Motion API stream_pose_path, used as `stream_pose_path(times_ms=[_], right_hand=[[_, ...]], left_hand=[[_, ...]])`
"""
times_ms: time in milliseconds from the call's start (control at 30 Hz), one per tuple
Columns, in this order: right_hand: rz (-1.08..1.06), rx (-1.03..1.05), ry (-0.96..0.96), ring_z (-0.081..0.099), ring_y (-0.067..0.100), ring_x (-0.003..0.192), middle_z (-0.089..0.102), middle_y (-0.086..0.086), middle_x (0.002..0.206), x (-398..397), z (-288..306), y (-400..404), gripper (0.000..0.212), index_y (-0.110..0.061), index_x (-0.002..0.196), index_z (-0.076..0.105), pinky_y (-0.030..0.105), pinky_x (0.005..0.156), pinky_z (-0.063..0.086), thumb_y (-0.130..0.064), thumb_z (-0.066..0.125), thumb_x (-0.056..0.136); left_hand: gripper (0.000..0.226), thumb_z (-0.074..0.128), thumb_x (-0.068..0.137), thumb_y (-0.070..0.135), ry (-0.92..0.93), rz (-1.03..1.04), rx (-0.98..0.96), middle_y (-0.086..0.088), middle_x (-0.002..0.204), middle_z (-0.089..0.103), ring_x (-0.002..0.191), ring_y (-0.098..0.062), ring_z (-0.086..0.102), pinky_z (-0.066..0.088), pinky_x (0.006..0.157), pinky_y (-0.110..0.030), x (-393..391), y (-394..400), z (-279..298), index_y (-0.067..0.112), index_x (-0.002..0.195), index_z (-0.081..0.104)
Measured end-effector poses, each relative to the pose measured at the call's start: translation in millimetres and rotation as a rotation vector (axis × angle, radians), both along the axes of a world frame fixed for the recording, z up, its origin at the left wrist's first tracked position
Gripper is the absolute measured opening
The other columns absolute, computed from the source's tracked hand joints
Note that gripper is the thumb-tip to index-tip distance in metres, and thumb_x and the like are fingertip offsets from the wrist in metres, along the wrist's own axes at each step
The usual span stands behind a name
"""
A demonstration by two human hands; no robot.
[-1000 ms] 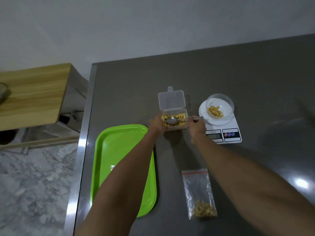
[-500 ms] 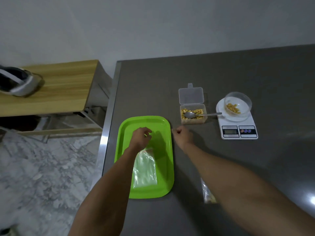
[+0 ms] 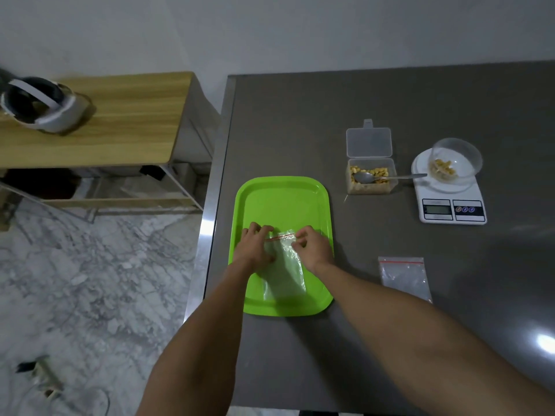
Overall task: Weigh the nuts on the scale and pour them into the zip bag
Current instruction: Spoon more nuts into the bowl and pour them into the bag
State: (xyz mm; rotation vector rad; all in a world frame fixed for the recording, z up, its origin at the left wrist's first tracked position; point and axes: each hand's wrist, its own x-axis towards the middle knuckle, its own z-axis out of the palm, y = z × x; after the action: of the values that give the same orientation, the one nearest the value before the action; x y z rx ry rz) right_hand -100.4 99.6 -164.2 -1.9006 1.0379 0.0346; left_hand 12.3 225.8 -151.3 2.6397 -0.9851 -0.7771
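An empty zip bag (image 3: 283,262) on the green tray (image 3: 282,193) is pinched at its red-striped top by curled fingers of left hand (image 3: 255,246) and right hand (image 3: 310,246).

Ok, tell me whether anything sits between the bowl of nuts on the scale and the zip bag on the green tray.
Yes. The open plastic nut box, with a spoon resting across it, stands on the table between the bowl on the scale and the zip bag on the green tray. Both hands, left and right, are at the bag's top.
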Motion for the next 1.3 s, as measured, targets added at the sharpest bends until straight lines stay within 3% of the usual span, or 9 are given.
stream_pose_path(times_ms=[133,267,533,700,900,1000,1133,1300], right_hand=[[-0.039,0.012,-0.04,0.065,0.02,0.081,0.072,0.001,0.087,2,2,5,0.023,-0.02,0.102,0.059,0.03,0.072,0.048,-0.024,0.074,0.085],[0.0,-0.04,-0.046,0.064,0.02,0.074,0.069,-0.005,0.076,4,3,6,0.013,-0.024,0.089,0.059,0.029,0.063,0.046,-0.029,0.07,0.088],[0.205,-0.271,0.049,0.063,0.027,0.075,0.069,0.002,0.08,0,3,3,0.011,-0.029,0.096,0.049,0.033,0.06,0.05,-0.037,0.057,0.096],[0.179,-0.321,-0.015,0.061,0.023,0.089,0.065,0.0,0.095,1,7,1,0.006,-0.026,0.091,0.066,0.036,0.069,0.053,-0.032,0.064,0.091],[0.293,-0.422,-0.042,0.064,0.025,0.085,0.068,-0.001,0.092,-4,12,1,0.005,-0.029,0.099,0.06,0.033,0.067,0.053,-0.031,0.059,0.095],[0.338,-0.486,-0.045,0.062,0.026,0.097,0.067,0.0,0.106,-6,15,3,0.011,-0.029,0.102,0.064,0.032,0.077,0.049,-0.035,0.058,0.095],[0.278,-0.467,-0.058,0.051,0.021,0.112,0.058,-0.005,0.125,-7,16,3,0.011,-0.032,0.097,0.072,0.034,0.09,0.046,-0.035,0.065,0.09],[0.062,-0.16,-0.123,0.068,0.021,0.087,0.075,-0.004,0.096,-3,22,-3,0.009,-0.026,0.094,0.072,0.033,0.073,0.055,-0.03,0.065,0.091]], left_hand=[[0.069,0.076,0.072,0.017,0.012,-0.022,-0.024,-0.009,0.13,0.039,0.12,-0.03,0.038,0.046,0.096,-0.043,0,-2,0,0.021,0.134,0.046],[0.066,0.075,0.072,0.013,0.02,-0.016,-0.049,-0.009,0.128,0.04,0.119,-0.029,0.04,0.046,0.096,-0.042,2,-3,-3,0.019,0.132,0.049],[0.063,0.07,0.074,0.006,0.018,0.008,-0.076,-0.01,0.128,0.039,0.121,-0.03,0.04,0.047,0.096,-0.043,-4,-1,-5,0.018,0.131,0.048],[0.065,0.072,0.074,0.007,0.009,0.011,-0.064,-0.011,0.13,0.038,0.122,-0.031,0.04,0.048,0.096,-0.044,-7,0,-5,0.017,0.132,0.046],[0.072,0.073,0.075,0.008,0.004,0.021,-0.057,-0.011,0.135,0.035,0.125,-0.031,0.038,0.048,0.097,-0.045,-9,0,-6,0.019,0.137,0.04],[0.074,0.076,0.074,0.01,0.003,0.033,-0.056,-0.011,0.136,0.035,0.126,-0.031,0.038,0.048,0.098,-0.046,-10,1,-7,0.02,0.138,0.039],[0.075,0.076,0.075,0.013,0.002,0.073,-0.055,-0.011,0.137,0.034,0.127,-0.032,0.039,0.048,0.099,-0.045,-12,2,-6,0.019,0.138,0.038],[0.072,0.071,0.079,0.031,-0.018,0.085,-0.076,-0.01,0.138,0.037,0.125,-0.032,0.043,0.045,0.099,-0.051,-9,7,9,0.023,0.141,0.036]])
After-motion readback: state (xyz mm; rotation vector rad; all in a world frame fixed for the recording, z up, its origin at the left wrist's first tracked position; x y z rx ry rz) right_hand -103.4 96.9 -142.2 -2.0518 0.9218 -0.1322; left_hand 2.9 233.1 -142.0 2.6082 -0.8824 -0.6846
